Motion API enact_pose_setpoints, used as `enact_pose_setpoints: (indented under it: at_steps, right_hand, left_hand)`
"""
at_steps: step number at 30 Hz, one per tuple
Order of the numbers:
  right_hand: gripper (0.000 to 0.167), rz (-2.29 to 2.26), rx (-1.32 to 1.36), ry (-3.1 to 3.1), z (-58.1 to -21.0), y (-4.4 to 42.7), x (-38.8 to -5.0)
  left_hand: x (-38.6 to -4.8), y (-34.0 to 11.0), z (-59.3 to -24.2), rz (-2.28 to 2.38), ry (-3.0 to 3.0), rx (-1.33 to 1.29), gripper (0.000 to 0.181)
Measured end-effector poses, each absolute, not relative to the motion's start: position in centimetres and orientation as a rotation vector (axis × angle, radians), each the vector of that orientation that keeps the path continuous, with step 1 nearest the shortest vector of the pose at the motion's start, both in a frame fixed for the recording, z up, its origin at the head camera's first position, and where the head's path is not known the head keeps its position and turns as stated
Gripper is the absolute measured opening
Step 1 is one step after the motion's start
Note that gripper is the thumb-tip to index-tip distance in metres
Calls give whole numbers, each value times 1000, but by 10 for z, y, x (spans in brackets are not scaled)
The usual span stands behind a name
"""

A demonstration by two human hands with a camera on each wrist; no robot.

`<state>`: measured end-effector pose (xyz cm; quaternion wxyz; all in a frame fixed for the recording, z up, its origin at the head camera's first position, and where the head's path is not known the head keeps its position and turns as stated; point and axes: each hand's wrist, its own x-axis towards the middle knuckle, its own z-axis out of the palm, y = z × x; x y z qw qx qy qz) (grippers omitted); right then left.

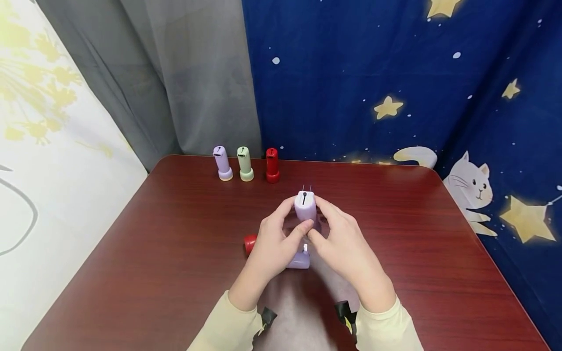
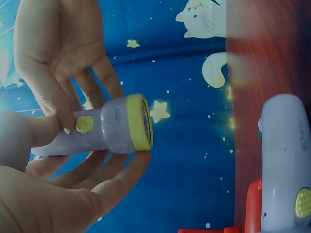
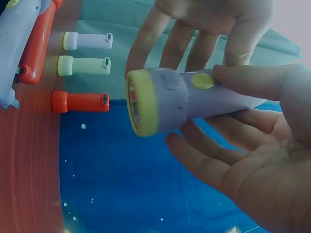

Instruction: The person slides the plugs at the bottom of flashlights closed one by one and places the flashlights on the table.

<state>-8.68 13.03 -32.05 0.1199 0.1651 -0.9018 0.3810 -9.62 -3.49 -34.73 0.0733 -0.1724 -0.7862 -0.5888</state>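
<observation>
Back row: While both hands are busy, a standing purple flashlight [image 1: 223,165], a pale green flashlight [image 1: 246,165] and a standing red flashlight [image 1: 272,166] wait near the table's [image 1: 184,229] far edge.
Lying red flashlight [image 1: 250,243]: It rests on the table, partly hidden by the left hand.
Left hand [image 1: 274,243]: Its thumb and fingers hold one side of the held purple flashlight [image 1: 306,209].
Held purple flashlight: It is up above the table, right between the hands. Neither hand is nearer; both touch it. Its long way runs up and down, a bit tipped. The yellow rim [image 2: 140,123] points down; the yellow button [image 2: 84,124] faces the person.
Lying purple flashlight [image 1: 298,262]: It lies sideways below, nearer the person.
Right hand [image 1: 346,239]: Its thumb and fingers hold the other side.
</observation>
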Motion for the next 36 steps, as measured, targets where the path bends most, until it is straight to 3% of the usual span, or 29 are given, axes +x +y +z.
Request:
enact_pose_setpoints:
  at_steps: [11,22,36]
  right_hand:
    - [47,1189,487,-2623,-326,131,-87]
    - [56,2085,449,-2480,-320,135,-83]
    - [34,2341,252,-2107,-316,120,-75]
  left_hand:
    - [-94,-36,-348,-1732,-2286,-447,51]
    - [-92,-40,-347,-1511,-2280,-426,46]
    - [-90,-42,-347,-1409,-2237,-576,45]
